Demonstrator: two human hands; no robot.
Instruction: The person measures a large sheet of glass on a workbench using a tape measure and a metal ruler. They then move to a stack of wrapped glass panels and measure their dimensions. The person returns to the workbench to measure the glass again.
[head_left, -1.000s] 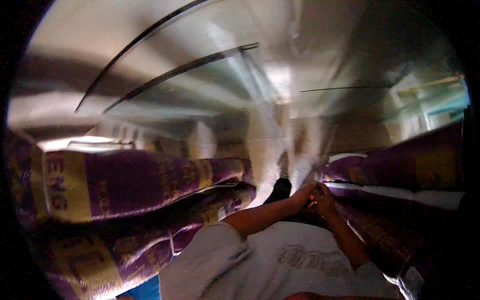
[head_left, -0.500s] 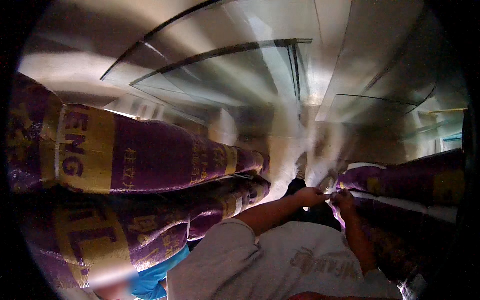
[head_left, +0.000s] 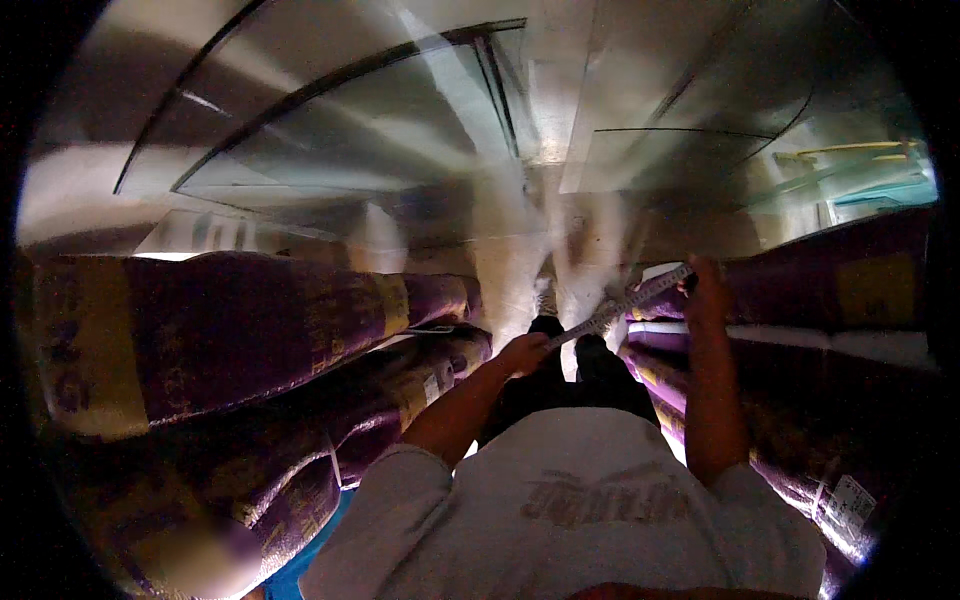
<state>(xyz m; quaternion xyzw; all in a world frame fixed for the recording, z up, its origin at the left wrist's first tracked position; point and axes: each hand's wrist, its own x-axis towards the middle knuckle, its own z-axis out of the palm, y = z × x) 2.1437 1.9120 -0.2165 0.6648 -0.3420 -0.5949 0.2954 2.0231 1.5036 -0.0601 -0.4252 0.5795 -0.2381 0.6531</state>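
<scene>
A pale measuring tape [head_left: 628, 303] with dark markings is stretched slantwise between my two hands, rising toward the right. My left hand [head_left: 525, 353] closes on its lower end, in front of my body. At the upper end, my right hand [head_left: 708, 292] grips the tape beside the right-hand stack of wrapped rolls; something dark shows at its fingers, too small to make out. Both forearms are bare below pale short sleeves. Under the tape are my dark shoes [head_left: 592, 352].
Long rolls in purple and yellow wrapping [head_left: 230, 335] lie stacked on my left. Similar purple rolls [head_left: 800, 285] lie on my right, with a white band between layers. A shiny pale surface with dark curved lines [head_left: 350, 90] stretches ahead. Part of another person in blue [head_left: 318, 555] shows at lower left.
My hands were close together and are now spread apart, with the tape drawn out between them. The right hand rose; the left moved left and down. The view has shifted.
</scene>
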